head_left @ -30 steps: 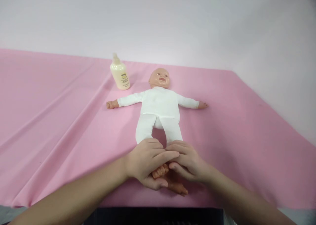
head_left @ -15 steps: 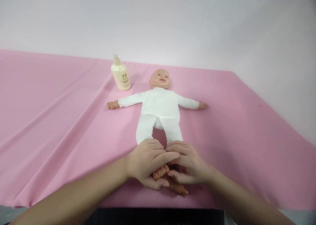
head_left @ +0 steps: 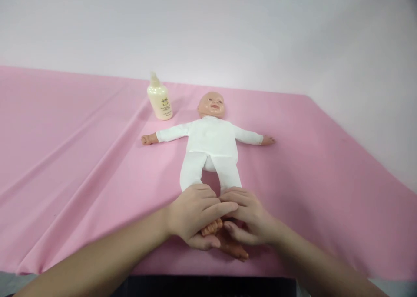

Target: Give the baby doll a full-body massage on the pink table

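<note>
A baby doll (head_left: 212, 136) in white clothing lies on its back with its arms spread and its legs toward me. My left hand (head_left: 198, 216) is wrapped over the doll's lower leg at the left, and the toes of one foot (head_left: 212, 227) show between its thumb and fingers. Around the other lower leg my right hand (head_left: 247, 216) is closed, its thumb beside the ankle. The second foot (head_left: 234, 247) sticks out below it. My hands meet, the left index finger lying across the right fingers. Both hands hide the doll's shins.
A cream pump bottle (head_left: 160, 101) with a printed label stands upright beside the doll's head, on the left. A pink cloth (head_left: 81, 158) with folds at the left covers the table. Behind it rises a pale wall (head_left: 208, 32). Something dark (head_left: 205, 286) is below the near edge.
Both thumbs have shifted slightly against the doll's feet. Otherwise the hands keep their hold, and the doll and bottle stay in place.
</note>
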Demonstrator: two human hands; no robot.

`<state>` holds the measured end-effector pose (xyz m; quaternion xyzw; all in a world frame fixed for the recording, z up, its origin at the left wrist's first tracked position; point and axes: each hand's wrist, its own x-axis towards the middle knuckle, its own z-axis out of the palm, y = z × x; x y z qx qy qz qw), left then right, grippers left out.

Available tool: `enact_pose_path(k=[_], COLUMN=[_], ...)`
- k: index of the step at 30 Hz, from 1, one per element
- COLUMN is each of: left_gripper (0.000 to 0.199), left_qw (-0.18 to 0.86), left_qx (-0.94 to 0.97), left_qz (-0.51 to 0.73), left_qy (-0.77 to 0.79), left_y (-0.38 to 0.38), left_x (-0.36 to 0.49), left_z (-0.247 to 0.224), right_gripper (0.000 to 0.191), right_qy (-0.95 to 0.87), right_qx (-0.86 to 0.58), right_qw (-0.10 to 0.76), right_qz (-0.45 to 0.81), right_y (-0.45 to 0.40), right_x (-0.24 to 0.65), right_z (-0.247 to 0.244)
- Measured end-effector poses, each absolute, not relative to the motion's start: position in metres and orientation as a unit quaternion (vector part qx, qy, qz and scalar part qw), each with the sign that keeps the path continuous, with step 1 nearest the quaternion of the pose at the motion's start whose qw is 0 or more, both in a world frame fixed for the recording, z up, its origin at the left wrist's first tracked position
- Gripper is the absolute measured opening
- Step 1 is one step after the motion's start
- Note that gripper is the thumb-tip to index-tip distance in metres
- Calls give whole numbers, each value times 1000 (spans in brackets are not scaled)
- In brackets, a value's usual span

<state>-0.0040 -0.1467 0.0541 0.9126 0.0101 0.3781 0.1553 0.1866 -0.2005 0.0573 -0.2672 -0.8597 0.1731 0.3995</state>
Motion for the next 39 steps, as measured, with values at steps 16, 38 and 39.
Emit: enact_pose_path(k=[16,38,39], left_gripper=[58,49,49], left_qw=[165,149,150], left_qx=[911,915,915], left_qz=[378,374,373], left_qy=[21,39,38], left_y=[-147,-148,-148], left_x=[-3,-3,-3], left_z=[53,55,55], right_gripper=[21,13,12], right_qy=[-853,-829,-831], right_qx=[-290,-328,-324], right_qw=[402,402,402], right_qz=[163,207,207], right_y=[-203,-208,-207], right_x=[186,181,181], right_z=[54,60,60])
